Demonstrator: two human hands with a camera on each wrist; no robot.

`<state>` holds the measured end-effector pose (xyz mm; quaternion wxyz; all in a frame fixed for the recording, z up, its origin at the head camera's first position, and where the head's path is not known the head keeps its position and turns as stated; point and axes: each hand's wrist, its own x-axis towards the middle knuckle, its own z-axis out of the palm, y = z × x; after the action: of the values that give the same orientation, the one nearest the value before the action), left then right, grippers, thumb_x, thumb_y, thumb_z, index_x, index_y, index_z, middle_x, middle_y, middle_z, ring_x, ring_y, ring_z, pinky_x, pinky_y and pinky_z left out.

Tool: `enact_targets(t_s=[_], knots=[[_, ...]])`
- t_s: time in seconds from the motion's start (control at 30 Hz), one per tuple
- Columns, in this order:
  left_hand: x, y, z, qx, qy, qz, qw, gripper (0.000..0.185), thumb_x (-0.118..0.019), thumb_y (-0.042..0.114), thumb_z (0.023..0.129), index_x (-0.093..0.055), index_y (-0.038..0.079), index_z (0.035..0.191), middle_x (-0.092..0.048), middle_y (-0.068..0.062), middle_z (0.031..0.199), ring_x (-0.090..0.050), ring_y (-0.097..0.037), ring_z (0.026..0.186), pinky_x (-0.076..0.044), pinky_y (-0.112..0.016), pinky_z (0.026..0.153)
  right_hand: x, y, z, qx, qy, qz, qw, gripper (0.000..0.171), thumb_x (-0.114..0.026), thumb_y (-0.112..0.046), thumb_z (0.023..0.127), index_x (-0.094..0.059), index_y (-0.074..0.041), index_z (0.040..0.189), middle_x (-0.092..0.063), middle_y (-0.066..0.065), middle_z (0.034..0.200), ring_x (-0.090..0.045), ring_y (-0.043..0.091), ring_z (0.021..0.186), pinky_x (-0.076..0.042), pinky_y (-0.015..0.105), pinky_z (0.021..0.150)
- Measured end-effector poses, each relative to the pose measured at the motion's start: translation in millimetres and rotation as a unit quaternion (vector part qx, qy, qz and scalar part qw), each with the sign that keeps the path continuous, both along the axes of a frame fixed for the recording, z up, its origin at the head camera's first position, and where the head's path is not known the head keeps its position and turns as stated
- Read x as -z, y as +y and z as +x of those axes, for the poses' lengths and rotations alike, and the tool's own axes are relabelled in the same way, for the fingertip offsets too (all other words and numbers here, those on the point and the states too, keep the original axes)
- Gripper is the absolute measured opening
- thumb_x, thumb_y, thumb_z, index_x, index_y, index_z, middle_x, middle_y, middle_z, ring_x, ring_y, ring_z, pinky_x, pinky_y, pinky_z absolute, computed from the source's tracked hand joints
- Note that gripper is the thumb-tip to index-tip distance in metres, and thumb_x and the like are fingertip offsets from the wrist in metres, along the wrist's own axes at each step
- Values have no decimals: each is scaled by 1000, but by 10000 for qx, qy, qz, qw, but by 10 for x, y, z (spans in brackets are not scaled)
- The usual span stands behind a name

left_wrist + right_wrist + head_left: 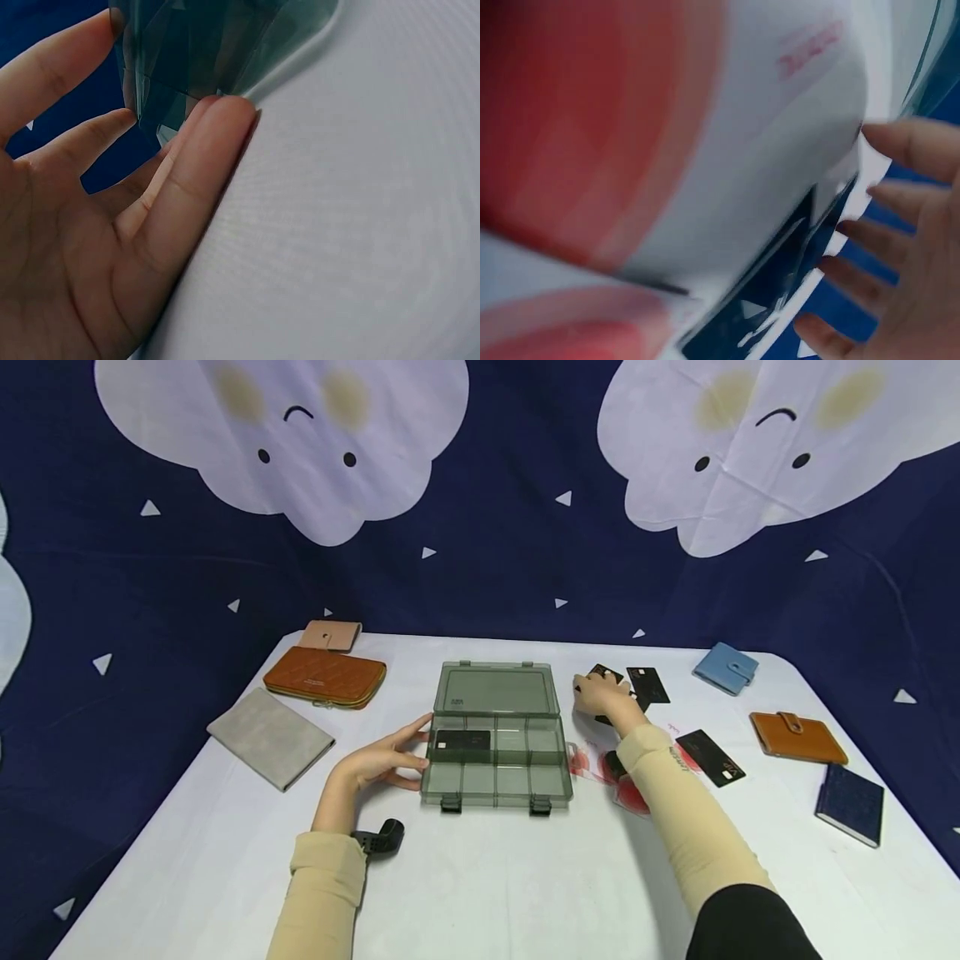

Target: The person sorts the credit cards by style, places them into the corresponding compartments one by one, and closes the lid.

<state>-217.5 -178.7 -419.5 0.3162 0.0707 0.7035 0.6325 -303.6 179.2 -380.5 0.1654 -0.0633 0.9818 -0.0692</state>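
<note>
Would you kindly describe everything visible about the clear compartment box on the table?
The compartment box is smoky translucent plastic, lid lying open and flat behind it, two dark latches at its front edge. Dividers split it into small cells; one black card lies in the rear left cell. The left hand touches its left side with straight fingers.

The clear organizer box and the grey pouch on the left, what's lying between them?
In the head view, only the left hand, its fingers touching the box; otherwise bare white table up to the grey pouch.
</note>
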Motion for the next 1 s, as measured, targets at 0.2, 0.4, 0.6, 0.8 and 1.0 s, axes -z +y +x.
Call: enact_targets(t_s=[0.2,0.4,0.6,0.8,1.0], knots=[[19,9,-1,23,-11,33,10000,86,-61,5,86,-8,27,150,-10,-18,149,-52,-20,92,-54,-45,79,44,147,14,-380,13,-709,9968,51,-53,-19,89,-43,-1,135,-40,26,137,-32,46,126,-21,73,96],[19,-4,-4,-44,7,-18,10000,86,-62,5,85,-9,27,150,-10,-18,148,-51,-21,93,-54,-45,80,3,218,22,291,319,-1073,9933,50,-64,-20,82,-49,0,125,-48,27,126,-40,47,117,-21,74,94],[16,-3,2,-7,-5,18,10000,86,-61,5,86,-8,27,150,-10,-19,149,-51,-21,92,-54,-45,79,31,234,35,1422,-205,-754,9867,87,-70,-33,79,-22,7,139,-31,37,135,-26,55,123,-26,67,97],[8,4,13,-12,-10,26,10000,86,-60,4,86,-7,26,150,-9,-19,149,-52,-21,91,-54,-44,79,34,293,6,1647,-578,-962,9799,96,-70,-32,78,-12,11,141,-20,39,139,-17,56,127,-26,65,100],[5,6,10,-22,-7,28,10000,86,-60,4,86,-7,26,150,-9,-19,149,-52,-21,91,-54,-45,78,43,372,-19,1181,287,-1337,9835,46,-61,-16,82,-50,14,115,-50,33,117,-49,44,106,-42,53,91]])
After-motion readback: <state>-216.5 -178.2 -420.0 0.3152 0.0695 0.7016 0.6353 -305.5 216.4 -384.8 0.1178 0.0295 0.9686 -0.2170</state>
